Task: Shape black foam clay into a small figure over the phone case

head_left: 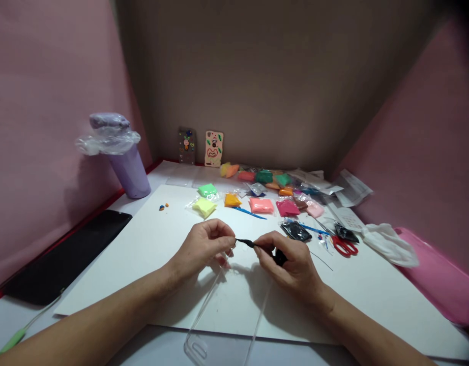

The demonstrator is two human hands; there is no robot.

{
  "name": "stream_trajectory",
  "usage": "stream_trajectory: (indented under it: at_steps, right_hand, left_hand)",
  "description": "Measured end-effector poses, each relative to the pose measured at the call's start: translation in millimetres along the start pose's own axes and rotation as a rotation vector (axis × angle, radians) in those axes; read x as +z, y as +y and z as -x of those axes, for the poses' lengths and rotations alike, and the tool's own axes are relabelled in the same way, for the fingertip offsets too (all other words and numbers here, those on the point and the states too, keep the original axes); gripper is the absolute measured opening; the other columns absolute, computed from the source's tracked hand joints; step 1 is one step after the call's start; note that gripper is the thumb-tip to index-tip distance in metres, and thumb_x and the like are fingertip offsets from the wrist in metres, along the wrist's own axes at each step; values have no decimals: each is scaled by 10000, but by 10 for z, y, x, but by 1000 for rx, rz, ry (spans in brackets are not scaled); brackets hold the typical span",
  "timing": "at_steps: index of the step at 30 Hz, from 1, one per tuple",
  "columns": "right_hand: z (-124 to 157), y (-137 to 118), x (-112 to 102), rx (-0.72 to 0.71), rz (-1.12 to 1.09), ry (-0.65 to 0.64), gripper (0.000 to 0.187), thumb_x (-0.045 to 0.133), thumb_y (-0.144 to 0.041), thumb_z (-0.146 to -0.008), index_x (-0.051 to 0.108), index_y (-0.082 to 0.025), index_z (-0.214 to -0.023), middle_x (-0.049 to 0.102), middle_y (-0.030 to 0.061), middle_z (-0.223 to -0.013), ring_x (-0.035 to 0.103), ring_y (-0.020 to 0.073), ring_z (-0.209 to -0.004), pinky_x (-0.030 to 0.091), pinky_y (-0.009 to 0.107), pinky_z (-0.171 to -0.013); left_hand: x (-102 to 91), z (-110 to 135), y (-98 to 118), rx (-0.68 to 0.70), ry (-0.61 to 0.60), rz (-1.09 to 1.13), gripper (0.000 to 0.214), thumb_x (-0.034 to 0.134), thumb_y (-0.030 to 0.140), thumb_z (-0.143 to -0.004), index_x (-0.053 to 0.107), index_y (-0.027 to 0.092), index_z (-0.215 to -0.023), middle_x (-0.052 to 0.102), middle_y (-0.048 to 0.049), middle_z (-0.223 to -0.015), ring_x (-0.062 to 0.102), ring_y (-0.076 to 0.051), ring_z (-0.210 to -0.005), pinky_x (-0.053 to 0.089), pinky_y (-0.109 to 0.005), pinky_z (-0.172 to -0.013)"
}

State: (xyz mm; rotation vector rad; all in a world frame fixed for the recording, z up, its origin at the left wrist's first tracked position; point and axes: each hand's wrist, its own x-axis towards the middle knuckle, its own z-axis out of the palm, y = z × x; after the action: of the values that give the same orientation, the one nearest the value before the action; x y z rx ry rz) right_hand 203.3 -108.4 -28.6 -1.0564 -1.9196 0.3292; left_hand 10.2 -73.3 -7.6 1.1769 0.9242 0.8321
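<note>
My left hand (204,246) and my right hand (291,262) meet over a white board (143,254), fingers pinched. Between them stretches a thin strand of black clay (245,242); each hand pinches one end. More black clay (280,256) sits tucked in my right hand's fingers. A clear phone case (215,315) lies on the board just below my hands.
Several small bags of coloured clay (261,205) lie behind the hands, with red scissors (343,246) and a blue tool (250,212) nearby. A lilac tumbler (129,168) stands at the back left, a black phone (66,256) at the left, two decorated phone cases (213,148) against the wall.
</note>
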Motion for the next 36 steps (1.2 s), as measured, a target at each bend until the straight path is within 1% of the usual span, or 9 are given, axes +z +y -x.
stream_trajectory:
  at_steps: [4,7,13,18,22,26,30,32,36]
  right_hand:
    - [3,-4,-4,-4,8,0,82,548,-113,-802,597,-174,-826,550,-11,-638,487,108,-541,380,237,-511]
    - [2,-8,1,1,12,0,78,549,-116,-803,594,-174,-829,549,-12,-637,485,107,-539,377,235,-506]
    - [-12,-11,6,6,6,8,85,549,-108,-799,592,-178,-823,545,-17,-630,480,103,-532,375,232,-504]
    - [-8,-33,0,5,11,14,80,550,-116,-800,598,-176,-823,536,-20,-613,472,103,-518,370,233,-493]
    - [0,-36,0,1,0,20,83,552,-116,-799,599,-178,-826,546,-18,-620,480,105,-522,378,234,-498]
    - [2,-28,1,-10,-1,19,83,549,-119,-804,595,-182,-829,547,-17,-628,481,107,-527,380,237,-503]
    - [1,-21,2,-6,7,15,79,549,-121,-805,592,-183,-830,547,-15,-630,482,109,-529,380,240,-504]
    - [3,-15,4,-6,7,19,78,549,-123,-807,591,-185,-829,540,-18,-622,475,106,-522,375,237,-495]
    - [7,-10,7,-13,-1,27,83,547,-114,-806,588,-184,-827,534,-21,-616,471,104,-517,372,233,-491]
  left_hand:
    - [-12,-22,-42,-14,-55,17,219,662,320,-751,573,126,-703,606,-21,-653,563,-114,-527,507,-258,-468]
    - [-21,-25,-35,-24,-46,-18,233,683,331,-731,575,125,-716,607,-18,-635,565,-113,-505,493,-254,-469]
    - [-2,3,29,49,45,-132,178,707,269,-675,607,122,-689,582,7,-608,538,-84,-518,440,-196,-483]
    - [6,19,25,52,35,-180,145,685,243,-682,604,123,-672,555,24,-600,515,-73,-518,420,-190,-487]
    - [8,18,21,62,28,-191,157,686,237,-673,569,134,-692,553,30,-618,528,-87,-498,428,-218,-475]
    - [19,10,28,3,-9,-124,235,701,236,-655,561,143,-820,594,17,-669,552,-105,-517,452,-240,-487]
    - [22,7,29,-37,-43,-108,211,712,230,-644,569,129,-763,593,16,-589,534,-97,-477,410,-222,-470]
    - [11,4,21,-7,-63,-102,201,711,245,-659,581,126,-756,590,18,-569,528,-94,-471,390,-213,-464]
    - [-20,-7,-10,28,-100,-91,214,646,333,-760,591,126,-745,597,8,-577,547,-93,-497,393,-209,-491]
